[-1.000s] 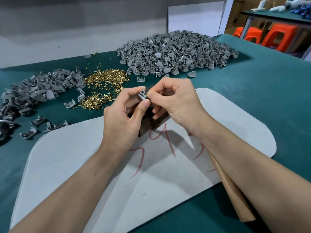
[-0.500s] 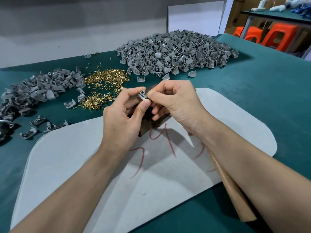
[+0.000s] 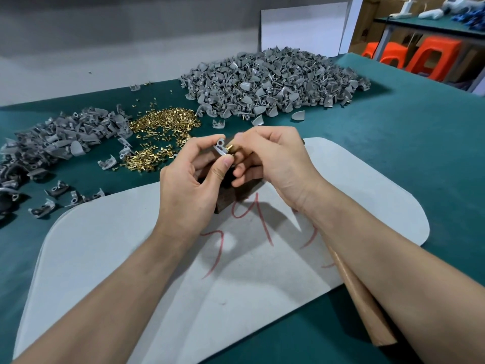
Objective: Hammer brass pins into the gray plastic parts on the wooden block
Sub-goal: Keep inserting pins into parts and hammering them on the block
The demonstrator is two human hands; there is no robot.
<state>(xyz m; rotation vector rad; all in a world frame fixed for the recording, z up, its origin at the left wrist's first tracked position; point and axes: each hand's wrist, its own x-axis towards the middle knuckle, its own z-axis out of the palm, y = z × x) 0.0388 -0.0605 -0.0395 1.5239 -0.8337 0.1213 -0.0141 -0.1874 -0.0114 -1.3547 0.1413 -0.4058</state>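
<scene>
Pin (image 3: 231, 147), pinched by right hand (image 3: 275, 164), lies level, tip just left of those fingers at part (image 3: 220, 148), which left hand (image 3: 191, 185) clamps between thumb and forefinger; block (image 3: 232, 202) sits below both.

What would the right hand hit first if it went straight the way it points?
Most likely the gray part held by the left hand. The right hand aims its brass pin leftward at it, from very close; contact is unclear.
</scene>
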